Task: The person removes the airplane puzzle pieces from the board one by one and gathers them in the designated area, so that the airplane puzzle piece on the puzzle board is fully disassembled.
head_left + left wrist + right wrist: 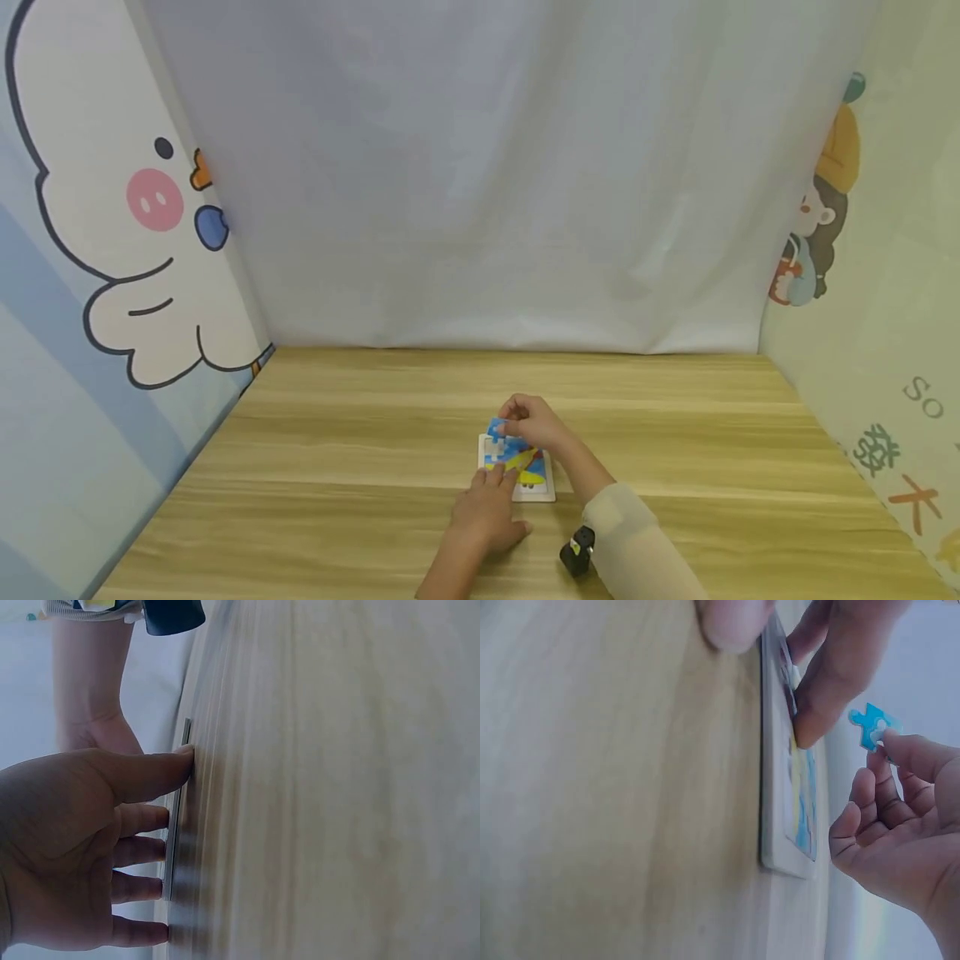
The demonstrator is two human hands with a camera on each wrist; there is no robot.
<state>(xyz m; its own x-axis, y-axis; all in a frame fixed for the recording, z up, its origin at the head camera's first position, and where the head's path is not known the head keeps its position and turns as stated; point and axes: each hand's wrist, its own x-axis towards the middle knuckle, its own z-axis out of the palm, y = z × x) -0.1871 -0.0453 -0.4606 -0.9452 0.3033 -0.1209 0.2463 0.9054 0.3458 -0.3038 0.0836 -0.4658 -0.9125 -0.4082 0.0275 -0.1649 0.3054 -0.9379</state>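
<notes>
A small jigsaw puzzle board [551, 490] with a pale rim lies on the table, its picture in blue and yellow. Near its upper left corner a bare grey patch shows in the picture. My right hand [536, 423] pinches a blue puzzle piece [872, 727] with a white mark between thumb and fingers, just above the board's far left corner. With fingers extended, my left hand [483, 510] rests on the board's near left part; its thumb touches the tabletop. In the left wrist view the board [175, 825] appears edge-on by the fingertips.
A wood-grain table [337, 450] runs back to a white curtain [465, 183]. Printed cartoon panels stand at both sides. A black device [577, 552] sits at the right sleeve [637, 533].
</notes>
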